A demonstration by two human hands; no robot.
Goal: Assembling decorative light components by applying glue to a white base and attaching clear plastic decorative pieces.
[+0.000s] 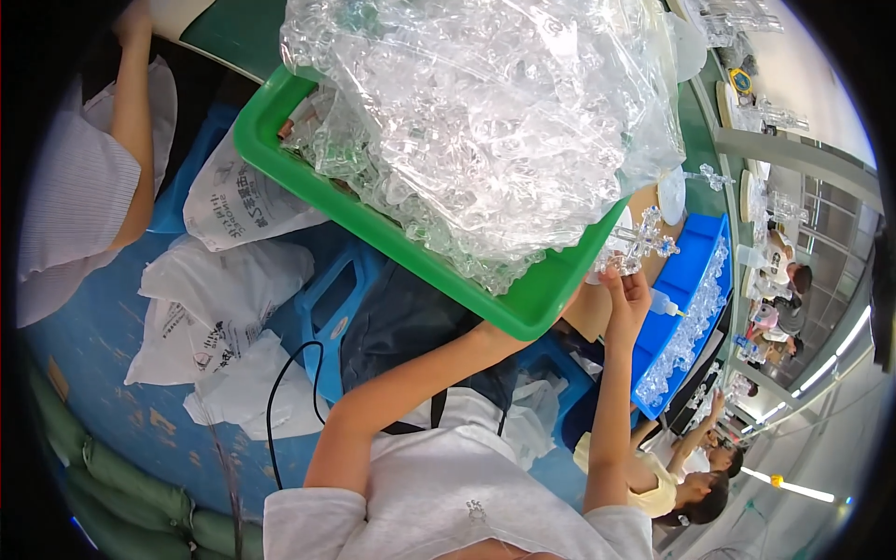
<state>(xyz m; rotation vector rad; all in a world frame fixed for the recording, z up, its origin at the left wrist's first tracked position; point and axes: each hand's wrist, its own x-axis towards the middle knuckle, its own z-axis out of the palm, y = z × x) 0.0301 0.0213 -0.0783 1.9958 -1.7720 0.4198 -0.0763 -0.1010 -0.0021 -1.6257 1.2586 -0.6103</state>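
Note:
My right hand (631,291) is pinched on the lower end of a clear branched plastic piece (642,241), just beyond the right corner of the green tray (355,219). My left forearm (425,369) runs to the tray's near corner. The rim hides most of my left hand, so its fingers do not show. Heaped in the green tray are many small clear plastic parts, with a large clear plastic bag (485,103) of them on top. Close by my right hand, a small whitish bottle (665,303) with a thin yellowish tip leans at the blue tray.
The blue tray (684,271) at right holds more clear parts. White plastic bags (201,308) and a blue stool (322,313) stand on the floor at left. Another person's arm (133,140) is at far left; several people sit farther along at right.

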